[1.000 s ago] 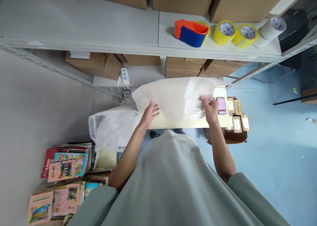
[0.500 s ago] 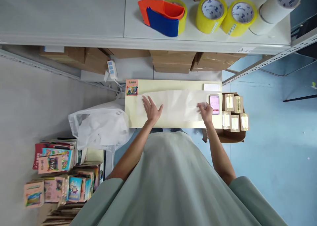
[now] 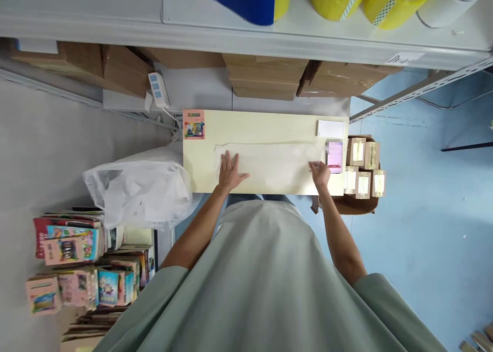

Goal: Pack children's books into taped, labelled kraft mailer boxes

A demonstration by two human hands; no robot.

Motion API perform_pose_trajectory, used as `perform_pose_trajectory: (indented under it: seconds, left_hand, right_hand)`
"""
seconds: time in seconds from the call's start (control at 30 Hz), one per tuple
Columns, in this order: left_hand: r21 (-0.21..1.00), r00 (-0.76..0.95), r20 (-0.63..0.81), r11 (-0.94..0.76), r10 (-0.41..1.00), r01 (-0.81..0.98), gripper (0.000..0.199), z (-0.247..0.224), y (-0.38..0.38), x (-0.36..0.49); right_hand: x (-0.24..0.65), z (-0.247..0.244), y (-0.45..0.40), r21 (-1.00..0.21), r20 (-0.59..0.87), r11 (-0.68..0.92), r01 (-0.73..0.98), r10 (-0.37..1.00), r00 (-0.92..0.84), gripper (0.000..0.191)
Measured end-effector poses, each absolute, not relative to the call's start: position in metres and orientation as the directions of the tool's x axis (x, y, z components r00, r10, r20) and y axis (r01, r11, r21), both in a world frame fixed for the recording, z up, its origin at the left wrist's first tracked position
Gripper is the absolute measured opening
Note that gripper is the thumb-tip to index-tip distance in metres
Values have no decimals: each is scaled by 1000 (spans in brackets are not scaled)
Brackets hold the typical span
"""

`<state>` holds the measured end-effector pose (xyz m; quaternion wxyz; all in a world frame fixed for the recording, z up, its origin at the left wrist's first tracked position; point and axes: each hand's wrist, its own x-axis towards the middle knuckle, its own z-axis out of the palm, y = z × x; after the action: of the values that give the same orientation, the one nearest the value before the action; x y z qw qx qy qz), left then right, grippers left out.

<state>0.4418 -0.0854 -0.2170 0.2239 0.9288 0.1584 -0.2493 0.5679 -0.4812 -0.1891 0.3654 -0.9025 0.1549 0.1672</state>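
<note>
A long whitish sheet [image 3: 274, 164], thin and slightly see-through, lies lengthwise on the pale yellow table [image 3: 258, 127]. I cannot tell whether it is paper or plastic. My left hand [image 3: 230, 174] rests flat near its left end, fingers stretched out and thumb spread. At the right end, my right hand [image 3: 319, 175] pinches the sheet's edge between thumb and fingers. Just right of that hand is a phone-like device with a pink screen [image 3: 335, 156]. Behind it is a flat white box [image 3: 330, 129]. A small pink-covered book [image 3: 193, 125] occupies the table's far left corner.
A grey shelf [image 3: 115, 13] with yellow tape rolls [image 3: 339, 0] and a blue tape dispenser [image 3: 246, 0] overhangs the far side. Left are a white plastic bag [image 3: 142, 192] and stacked books [image 3: 69, 244]. Right of the table, a carton [image 3: 356, 205] holds several small boxes [image 3: 363, 183].
The sheet has settled flatter and nearer on the table. My left hand now lies pressed on it; my right hand still grips its end. The camera view has shifted, cutting off more shelf.
</note>
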Motion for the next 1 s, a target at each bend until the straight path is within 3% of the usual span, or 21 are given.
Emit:
perform_pose_trajectory:
  seconds: [0.1, 0.2, 0.3, 0.4, 0.47, 0.6, 0.87, 1.0]
  left_hand:
    - [331, 835, -511, -850, 203, 409, 142, -221, -83, 437]
    - [343, 845, -490, -843, 216, 414, 156, -225, -81, 439]
    - [357, 850, -488, -843, 198, 401, 164, -228, -78, 447]
    - [375, 850, -501, -844, 163, 383, 172, -231, -74, 457]
    - [390, 850, -505, -839, 150, 380, 177, -233, -71, 462]
    - [398, 845, -513, -830, 151, 390, 180, -236, -60, 471]
    - [376, 853, -483, -833, 198, 406, 183, -233, -50, 482]
    - [417, 896, -431, -858, 104, 300, 168, -222, -88, 476]
  right_hand:
    - [567, -192, -486, -522, -406, -755, -397, -189, 894, 29]
    - [562, -194, -482, -479, -240, -829, -288, -192, 952, 46]
    - [552, -200, -463, -481, -146, -876, -32, 44, 988, 55]
    - [540, -211, -432, -462, -241, -860, 216, 356, 903, 68]
    - [534, -219, -413, -424, -327, -854, 301, 455, 828, 84]
    - [531, -234, -399, -373, -378, -860, 348, 483, 790, 104]
    - [539, -240, -415, -333, -347, -879, 341, 450, 823, 107]
    - [534, -237, -398, -332, -313, -857, 393, 494, 811, 110]
